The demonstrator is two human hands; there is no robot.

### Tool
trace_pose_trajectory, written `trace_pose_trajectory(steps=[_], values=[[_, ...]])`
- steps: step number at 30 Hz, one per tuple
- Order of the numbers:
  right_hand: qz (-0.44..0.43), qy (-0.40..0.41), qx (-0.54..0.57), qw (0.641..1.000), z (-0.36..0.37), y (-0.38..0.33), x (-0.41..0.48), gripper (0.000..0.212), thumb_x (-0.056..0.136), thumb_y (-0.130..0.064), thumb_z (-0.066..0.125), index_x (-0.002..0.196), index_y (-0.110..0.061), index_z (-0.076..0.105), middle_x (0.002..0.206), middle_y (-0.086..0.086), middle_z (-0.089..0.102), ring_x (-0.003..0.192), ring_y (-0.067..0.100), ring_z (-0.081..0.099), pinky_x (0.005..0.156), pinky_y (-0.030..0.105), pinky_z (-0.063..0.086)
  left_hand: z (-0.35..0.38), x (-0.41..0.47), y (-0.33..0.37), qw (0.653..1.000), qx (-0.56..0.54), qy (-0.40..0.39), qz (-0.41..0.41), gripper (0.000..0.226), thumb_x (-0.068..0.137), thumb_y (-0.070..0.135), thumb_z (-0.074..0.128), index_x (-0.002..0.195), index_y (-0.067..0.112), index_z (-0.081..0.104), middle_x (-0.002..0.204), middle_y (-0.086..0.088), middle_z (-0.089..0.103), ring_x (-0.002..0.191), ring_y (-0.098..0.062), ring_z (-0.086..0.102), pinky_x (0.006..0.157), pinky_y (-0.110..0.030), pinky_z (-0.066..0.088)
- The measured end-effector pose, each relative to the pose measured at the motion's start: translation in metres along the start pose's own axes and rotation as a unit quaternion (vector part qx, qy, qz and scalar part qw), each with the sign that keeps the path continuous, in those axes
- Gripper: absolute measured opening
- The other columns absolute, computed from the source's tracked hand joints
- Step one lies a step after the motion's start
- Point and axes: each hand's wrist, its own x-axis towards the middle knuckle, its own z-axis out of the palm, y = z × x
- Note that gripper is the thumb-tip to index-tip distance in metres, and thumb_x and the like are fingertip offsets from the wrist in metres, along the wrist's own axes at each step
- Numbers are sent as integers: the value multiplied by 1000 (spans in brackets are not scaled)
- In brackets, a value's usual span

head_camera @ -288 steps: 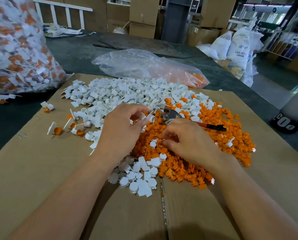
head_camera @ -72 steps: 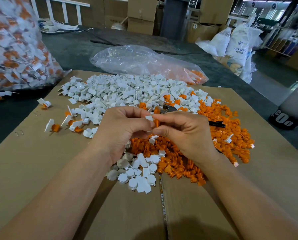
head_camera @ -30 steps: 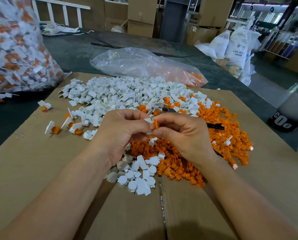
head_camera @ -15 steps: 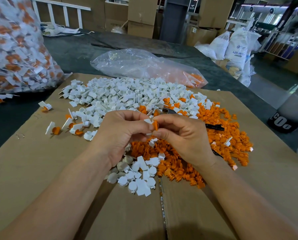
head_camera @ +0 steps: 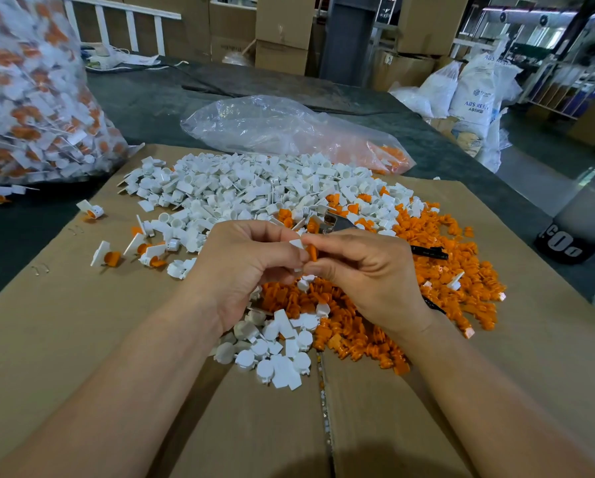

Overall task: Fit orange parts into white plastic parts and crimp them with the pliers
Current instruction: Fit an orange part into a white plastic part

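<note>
Orange parts [head_camera: 461, 270] and white plastic parts [head_camera: 240, 188] cover the middle of a cardboard sheet [head_camera: 64, 339] that lies on a dark table [head_camera: 151, 108]. The white ones are heaped toward the far and left side, the orange ones toward the right, and the two heaps run into each other in between. At the far left stands a bulging clear sack [head_camera: 30, 98] stuffed with white-and-orange pieces. Beyond the heaps a flatter plastic bag [head_camera: 271, 129] lies on the table, with some orange bits in its right end. Both bare forearms reach in from the near edge, and the hands meet above the place where the heaps join. The left hand [head_camera: 244, 270] has its fingers curled and pinches a single white part [head_camera: 296, 243] at thumb and fingertips. The right hand [head_camera: 368, 277], also curled, pinches a single orange part [head_camera: 312, 252] that touches the white one. The pliers [head_camera: 335, 225] lie on the heap just beyond the hands, untouched, with the metal head showing above the knuckles and a black handle sticking out to the right. A few joined pieces [head_camera: 108, 257] lie scattered on the bare cardboard left of the white heap.
</note>
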Motion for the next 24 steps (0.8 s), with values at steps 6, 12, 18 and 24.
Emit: trace_pose_trajectory(steps=[6, 12, 18, 24], values=[[11, -8, 1, 1000, -1, 0, -1, 40, 72, -5, 69, 108, 2, 56, 88, 0, 66, 80, 6, 64, 73, 16, 52, 0, 0, 0, 1000, 3, -1, -3, 26, 65, -13, 67, 51, 9, 69, 52, -6, 62, 45, -9, 58, 41, -16, 45], [19, 0, 12, 1000, -1, -1, 0, 37, 69, -7, 72, 104, -3, 60, 83, -4, 66, 76, -2, 63, 68, 13, 49, 0, -1, 0, 1000, 12, -7, -3, 27, 66, -12, 67, 52, 11, 70, 52, -5, 63, 46, -9, 58, 42, -15, 45], [10, 4, 15, 1000, -2, -4, 1, 36, 69, -7, 73, 103, -7, 62, 80, -7, 67, 70, 4, 65, 64, 17, 53, 1, -1, 0, 1000, 7, -4, -7, 27, 66, -13, 67, 52, 10, 70, 54, -7, 63, 47, -10, 59, 41, -15, 45], [25, 4, 29, 999, -2, -4, 0, 35, 70, -8, 73, 103, -8, 62, 81, -2, 68, 70, 11, 68, 63, 25, 56, 0, -1, 0, 1000, 7, -3, -8, 26, 65, -13, 68, 52, 9, 69, 55, -7, 63, 47, -11, 58, 42, -16, 45]])
